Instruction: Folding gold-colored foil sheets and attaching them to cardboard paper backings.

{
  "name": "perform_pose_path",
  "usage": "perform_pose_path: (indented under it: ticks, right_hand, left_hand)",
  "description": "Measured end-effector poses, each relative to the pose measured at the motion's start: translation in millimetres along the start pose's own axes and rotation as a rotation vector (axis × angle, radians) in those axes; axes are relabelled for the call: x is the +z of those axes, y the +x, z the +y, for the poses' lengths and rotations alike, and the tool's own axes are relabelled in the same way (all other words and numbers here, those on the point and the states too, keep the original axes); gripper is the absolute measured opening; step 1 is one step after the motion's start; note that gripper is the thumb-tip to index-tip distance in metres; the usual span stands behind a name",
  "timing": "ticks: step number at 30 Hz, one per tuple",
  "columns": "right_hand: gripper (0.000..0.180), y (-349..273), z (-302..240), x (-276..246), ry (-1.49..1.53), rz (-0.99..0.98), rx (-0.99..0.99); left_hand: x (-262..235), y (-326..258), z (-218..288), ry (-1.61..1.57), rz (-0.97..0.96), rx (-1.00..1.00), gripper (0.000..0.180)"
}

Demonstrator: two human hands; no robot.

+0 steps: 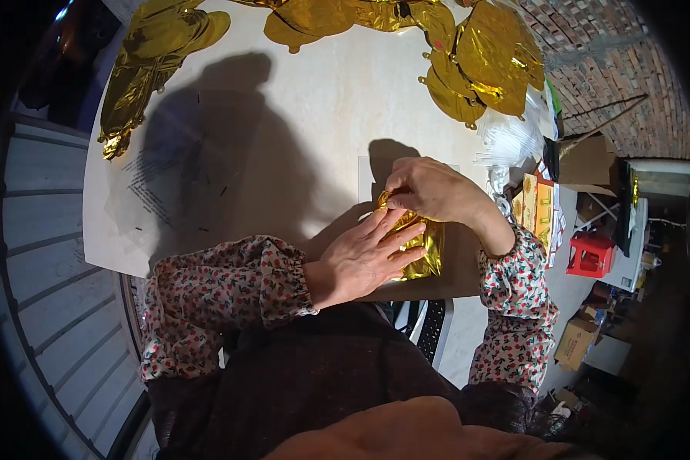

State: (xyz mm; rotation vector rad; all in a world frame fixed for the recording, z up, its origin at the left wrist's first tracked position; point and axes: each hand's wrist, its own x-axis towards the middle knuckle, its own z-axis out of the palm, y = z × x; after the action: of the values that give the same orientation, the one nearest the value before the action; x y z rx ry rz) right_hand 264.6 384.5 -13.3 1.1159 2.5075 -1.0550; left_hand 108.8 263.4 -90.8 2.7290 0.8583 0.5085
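A gold foil balloon (429,255), flat and folded, lies near the table's front edge. My left hand (368,257) rests on it with fingers spread, pressing the foil down. At its far end my right hand (435,189) pinches the foil's edge between thumb and bent fingers. Under and beyond the hands lies a clear plastic sheet or bag (366,175), partly in shadow. Part of the foil is hidden beneath both hands.
Flat gold foil balloons lie in piles at the far left (161,38), far middle (314,19) and far right (487,57) of the table (345,92). Clear printed bags (142,192) lie at left, a bundle of white straws (506,138) at right. A red stool (590,254) stands beyond.
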Motion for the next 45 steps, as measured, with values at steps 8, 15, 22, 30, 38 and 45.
perform_pose_path:
  ticks: [8, 15, 22, 30, 38, 45]
  right_hand:
    - [0.013, 2.4, -2.8, -1.7, 0.005, 0.015, 0.047]
    - [0.014, 4.6, -3.8, 1.0, -0.025, 0.027, 0.11]
    - [0.011, 0.3, 2.5, 5.6, -0.049, 0.085, -0.061]
    - [0.014, 1.2, -1.4, 9.0, 0.027, 0.156, -0.001]
    - [0.015, -7.8, 19.3, 13.2, 0.153, 0.239, -0.054]
    - [0.016, -18.0, 19.2, 7.8, 0.073, 0.201, 0.034]
  left_hand:
    - [-0.8, 1.2, -1.1, -0.038, 0.004, -0.001, 0.051]
    - [-4.5, 1.4, -0.6, -0.08, 0.025, -0.02, 0.051]
    - [-1.2, 1.2, -0.6, -0.089, 0.05, -0.016, 0.048]
    - [-7.0, 4.9, -3.8, -0.106, 0.052, -0.003, 0.047]
    - [-10.6, 7.0, -3.3, -0.1, 0.024, 0.023, 0.05]
    - [-9.1, 4.0, -3.0, -0.085, 0.039, 0.025, 0.05]
